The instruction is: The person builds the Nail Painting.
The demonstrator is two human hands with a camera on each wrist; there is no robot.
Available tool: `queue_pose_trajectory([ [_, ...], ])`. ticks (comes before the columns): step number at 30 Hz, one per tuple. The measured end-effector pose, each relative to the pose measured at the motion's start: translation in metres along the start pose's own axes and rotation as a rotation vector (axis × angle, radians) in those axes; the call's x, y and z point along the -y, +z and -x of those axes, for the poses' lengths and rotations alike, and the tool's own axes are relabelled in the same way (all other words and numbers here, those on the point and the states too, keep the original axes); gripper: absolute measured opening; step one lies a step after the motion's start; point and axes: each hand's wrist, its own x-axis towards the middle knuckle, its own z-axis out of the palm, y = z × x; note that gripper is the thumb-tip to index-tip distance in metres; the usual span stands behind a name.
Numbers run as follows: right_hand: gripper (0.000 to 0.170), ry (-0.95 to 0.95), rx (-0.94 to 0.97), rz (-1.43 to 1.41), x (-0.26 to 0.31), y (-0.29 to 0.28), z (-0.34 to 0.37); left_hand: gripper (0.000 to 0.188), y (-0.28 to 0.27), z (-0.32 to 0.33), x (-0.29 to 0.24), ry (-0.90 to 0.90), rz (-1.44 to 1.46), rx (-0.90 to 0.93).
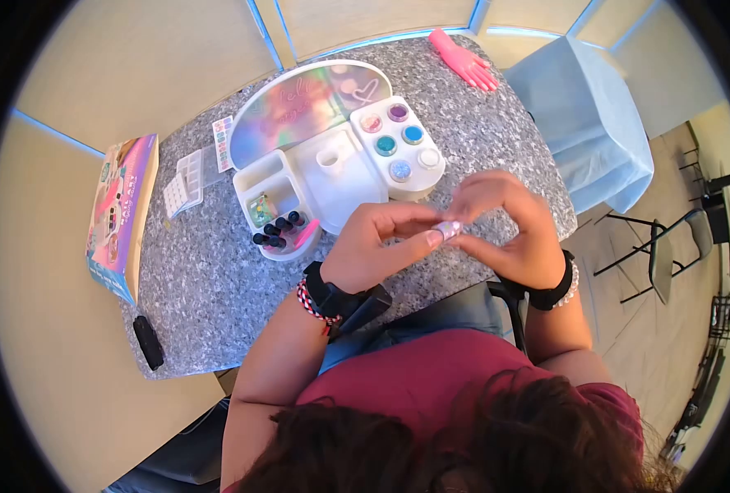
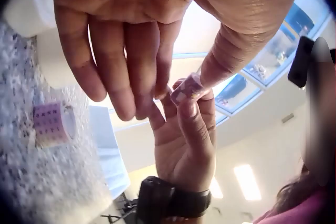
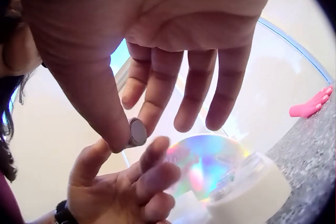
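Note:
A small pink patterned roll (image 1: 448, 229) is held between both hands in front of the chest. My right hand (image 1: 509, 226) pinches it with thumb and index finger; the roll's round grey end (image 3: 138, 131) faces the right wrist view. My left hand (image 1: 385, 242) has its thumb against the other end of the roll (image 2: 187, 89), with the index finger close by and the other fingers extended. A second roll, pink and purple with printed marks (image 2: 54, 123), rests on the speckled table in the left wrist view.
Ahead stands a white nail-art station (image 1: 332, 177) with glitter pots (image 1: 385, 145) and black-capped bottles (image 1: 276, 230). A box (image 1: 122, 214), sticker sheets (image 1: 222, 143) and a black case (image 1: 148, 343) lie left. A pink model hand (image 1: 464, 62) lies far right, near a blue-covered chair (image 1: 583, 123).

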Motion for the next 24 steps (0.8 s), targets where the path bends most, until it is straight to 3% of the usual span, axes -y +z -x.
queue_pose_trajectory([
  [1,0.024,0.045,-0.012,-0.003,0.000,-0.002,0.000,0.035,0.004,-0.001,0.002,-0.003,0.006,0.005],
  [3,0.024,0.075,0.020,0.059,-0.009,-0.011,0.003,0.033,0.009,-0.002,0.006,0.124,-0.149,-0.193],
  [6,0.021,0.101,0.057,0.147,-0.017,-0.011,0.009,0.034,0.007,-0.005,0.005,0.092,-0.295,-0.309],
  [9,0.019,0.107,0.100,0.186,-0.024,0.000,0.019,0.034,0.005,-0.004,0.010,0.022,-0.277,-0.315],
  [11,0.018,0.266,0.127,0.089,-0.022,0.006,0.024,0.034,0.005,-0.004,0.010,-0.006,-0.283,-0.300],
  [15,0.018,0.313,0.101,0.077,-0.024,0.014,0.032,0.034,0.004,-0.005,0.021,-0.017,-0.269,-0.292],
  [24,0.021,0.132,0.129,0.316,-0.032,0.021,0.040,0.035,0.006,-0.004,0.013,-0.167,-0.400,-0.254],
])
